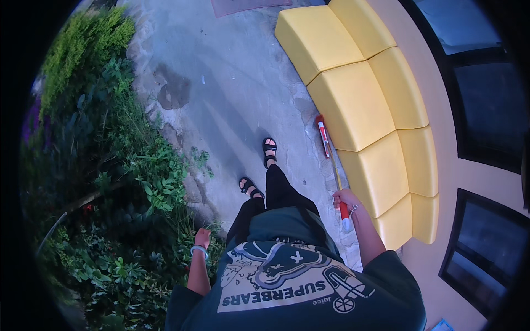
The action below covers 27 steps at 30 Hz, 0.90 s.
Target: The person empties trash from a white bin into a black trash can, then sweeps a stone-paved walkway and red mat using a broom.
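My right hand is wrapped round the handle of a broom. The broom's thin yellowish stick runs forward to a red-and-white head with red bristles, low beside the base of the yellow sofa. Behind my fist the red-and-white grip end of the handle sticks out. My left hand, with a pale bracelet at the wrist, hangs at my side near the green plants. Its fingers are curled in, and nothing shows in them.
Grey concrete paving stretches ahead of my feet, with a dark stain at its left. A reddish mat lies at the far end. Right of the sofa rises a pale wall with dark-framed windows.
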Motion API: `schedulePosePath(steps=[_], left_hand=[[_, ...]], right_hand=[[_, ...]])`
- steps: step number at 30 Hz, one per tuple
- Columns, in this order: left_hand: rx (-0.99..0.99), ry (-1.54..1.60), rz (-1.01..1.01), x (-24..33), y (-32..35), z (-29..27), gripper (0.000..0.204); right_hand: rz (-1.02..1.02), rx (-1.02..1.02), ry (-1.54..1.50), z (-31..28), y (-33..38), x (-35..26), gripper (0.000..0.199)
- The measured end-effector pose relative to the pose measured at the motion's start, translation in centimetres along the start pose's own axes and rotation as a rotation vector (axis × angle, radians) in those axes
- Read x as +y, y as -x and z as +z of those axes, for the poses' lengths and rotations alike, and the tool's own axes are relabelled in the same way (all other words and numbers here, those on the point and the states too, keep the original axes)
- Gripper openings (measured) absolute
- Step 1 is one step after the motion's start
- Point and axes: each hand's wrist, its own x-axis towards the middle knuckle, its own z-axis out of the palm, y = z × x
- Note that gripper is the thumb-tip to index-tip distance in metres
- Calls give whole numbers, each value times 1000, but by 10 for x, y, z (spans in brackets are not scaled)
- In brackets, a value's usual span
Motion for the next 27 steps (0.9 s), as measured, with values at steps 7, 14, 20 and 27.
schedulePosePath(steps=[7,14,20,27], left_hand=[[202,436,-340,90,-57,-25,18],[28,529,-545,172,-78,-24,18],[133,443,-527,117,-78,-2,22],[83,400,-536,167,-134,-39,26]], right_hand=[[-14,-239,37,143,-59,-141,7],[118,-559,-98,75,-39,-233,15],[12,-317,118,89,19,-281,12],[-55,-87,228,237,-58,-346,19]])
